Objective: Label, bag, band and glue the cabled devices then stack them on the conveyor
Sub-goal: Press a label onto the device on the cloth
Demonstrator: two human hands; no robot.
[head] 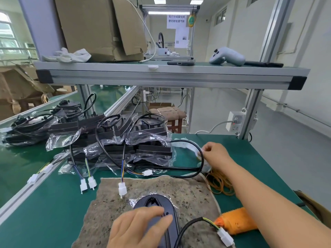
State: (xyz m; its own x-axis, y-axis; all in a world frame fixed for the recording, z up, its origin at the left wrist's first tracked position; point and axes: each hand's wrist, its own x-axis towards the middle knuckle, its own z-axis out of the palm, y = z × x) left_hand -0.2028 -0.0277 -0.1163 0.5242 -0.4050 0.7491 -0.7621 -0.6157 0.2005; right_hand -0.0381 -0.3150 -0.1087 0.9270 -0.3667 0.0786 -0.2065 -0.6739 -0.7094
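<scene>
left hand (139, 228) lies on the black oval device (154, 201), fingers straight and spread, pressing it down rather than gripping it. the device sits unbagged on the brown mat (188, 192) at the near edge of the table (268, 158); its cable, ending in a white connector (224, 236), curls off to the right. right hand (215, 154) reaches well beyond the mat, thumb and fingertips closed together on the white label strip (184, 145), apparently peeling one label; the label itself is too small to confirm.

judgement: the labelling step is in hand and this unit is at the start of its sequence. the next move calls for carrying the label across to the held device and seating it flat without creasing.

further out, loose rubber bands (220, 185) lie just beside the mat, and an orange-wrapped tool (236, 221) sits near the connector. bagged devices (125, 145) are stacked behind the mat, with more units on the conveyor (21, 163) to the left.
</scene>
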